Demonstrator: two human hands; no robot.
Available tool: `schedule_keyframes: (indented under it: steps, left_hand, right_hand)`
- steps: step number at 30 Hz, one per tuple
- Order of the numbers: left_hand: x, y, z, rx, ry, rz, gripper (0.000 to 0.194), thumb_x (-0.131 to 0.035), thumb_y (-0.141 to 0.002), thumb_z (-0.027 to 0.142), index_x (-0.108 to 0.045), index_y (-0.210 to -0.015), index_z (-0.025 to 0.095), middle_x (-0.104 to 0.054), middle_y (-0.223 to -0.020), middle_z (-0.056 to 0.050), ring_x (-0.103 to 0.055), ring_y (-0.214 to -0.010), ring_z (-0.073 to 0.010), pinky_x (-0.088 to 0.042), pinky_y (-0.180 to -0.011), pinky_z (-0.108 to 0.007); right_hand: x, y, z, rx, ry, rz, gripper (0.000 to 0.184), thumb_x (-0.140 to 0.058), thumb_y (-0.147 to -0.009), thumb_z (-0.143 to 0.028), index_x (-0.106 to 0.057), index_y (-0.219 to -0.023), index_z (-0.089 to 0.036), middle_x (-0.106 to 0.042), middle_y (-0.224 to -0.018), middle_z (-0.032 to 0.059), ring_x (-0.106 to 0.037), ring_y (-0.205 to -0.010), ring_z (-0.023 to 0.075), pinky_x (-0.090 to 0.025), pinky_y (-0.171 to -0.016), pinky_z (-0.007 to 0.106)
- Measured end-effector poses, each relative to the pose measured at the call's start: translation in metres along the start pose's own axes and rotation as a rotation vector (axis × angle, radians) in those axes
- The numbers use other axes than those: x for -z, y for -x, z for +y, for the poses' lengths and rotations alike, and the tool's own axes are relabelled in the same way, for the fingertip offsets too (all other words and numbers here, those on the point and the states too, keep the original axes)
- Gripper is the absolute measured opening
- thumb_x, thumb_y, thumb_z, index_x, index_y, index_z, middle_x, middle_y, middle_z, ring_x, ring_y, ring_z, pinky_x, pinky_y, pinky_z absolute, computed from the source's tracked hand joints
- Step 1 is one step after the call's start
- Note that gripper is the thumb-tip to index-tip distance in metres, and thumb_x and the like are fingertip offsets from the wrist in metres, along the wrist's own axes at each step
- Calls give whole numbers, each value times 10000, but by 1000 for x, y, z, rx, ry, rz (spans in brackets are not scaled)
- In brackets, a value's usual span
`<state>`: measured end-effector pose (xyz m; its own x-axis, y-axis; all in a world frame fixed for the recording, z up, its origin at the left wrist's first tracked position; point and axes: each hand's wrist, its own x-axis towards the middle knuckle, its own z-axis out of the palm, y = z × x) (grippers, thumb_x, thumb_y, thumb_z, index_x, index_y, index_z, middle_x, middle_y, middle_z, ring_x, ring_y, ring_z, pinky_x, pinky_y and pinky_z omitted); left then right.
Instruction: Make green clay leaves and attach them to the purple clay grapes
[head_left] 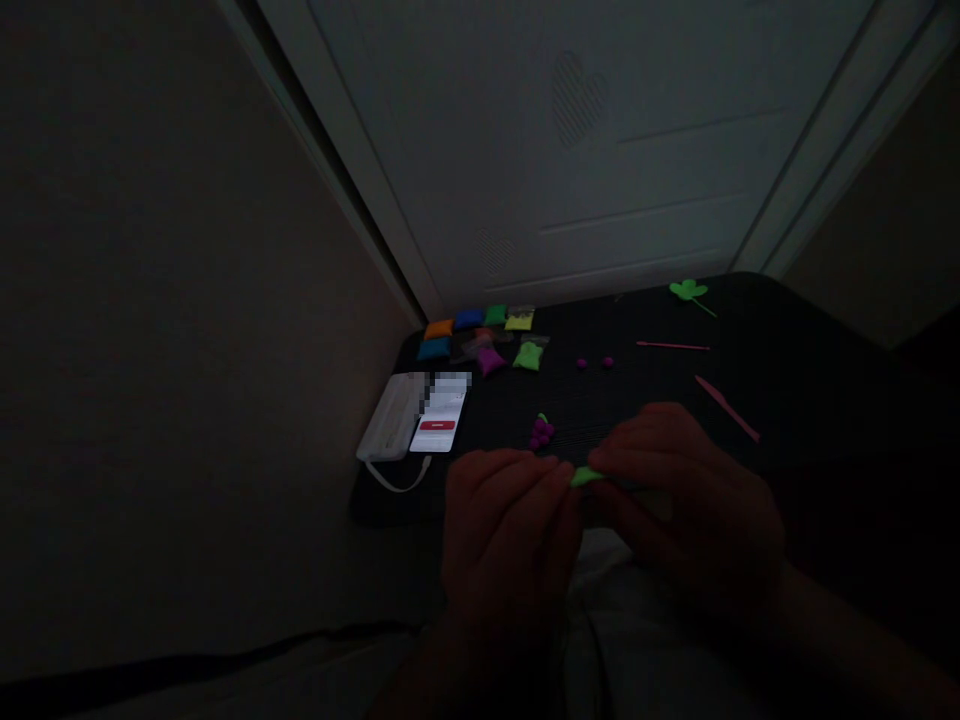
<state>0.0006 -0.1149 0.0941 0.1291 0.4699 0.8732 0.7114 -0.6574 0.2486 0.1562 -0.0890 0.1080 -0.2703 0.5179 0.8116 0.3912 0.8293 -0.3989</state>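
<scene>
The scene is very dark. My left hand [506,525] and my right hand [686,490] meet in front of me, above the near edge of a black table [795,400]. Between their fingertips sits a small piece of green clay [585,477], pinched from both sides. Just beyond the hands, a small cluster of purple clay balls with a green bit on top [541,431] lies on the table.
Several coloured clay packets [480,338] lie at the table's far left. A lit phone [442,415] rests on a white power bank [390,420]. Two purple balls [594,362], two pink tools [726,408], a green clay leaf shape [688,291]. White door behind.
</scene>
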Motion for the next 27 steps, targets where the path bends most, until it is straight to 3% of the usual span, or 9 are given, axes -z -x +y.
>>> schedule_keyframes:
  steps: [27]
  left_hand:
    - [1,-1,4,-2,21,-10,300,-666,-643,44,-594,-910,162,-631,-873,-27,-584,-842,-165,-515,-720,-334]
  right_hand:
    - [-2,7,2,-13,-27,43,189,-606,-734,-130,-557,-906,-192,-647,-777,20,-611,-731,159,-449,-731,362]
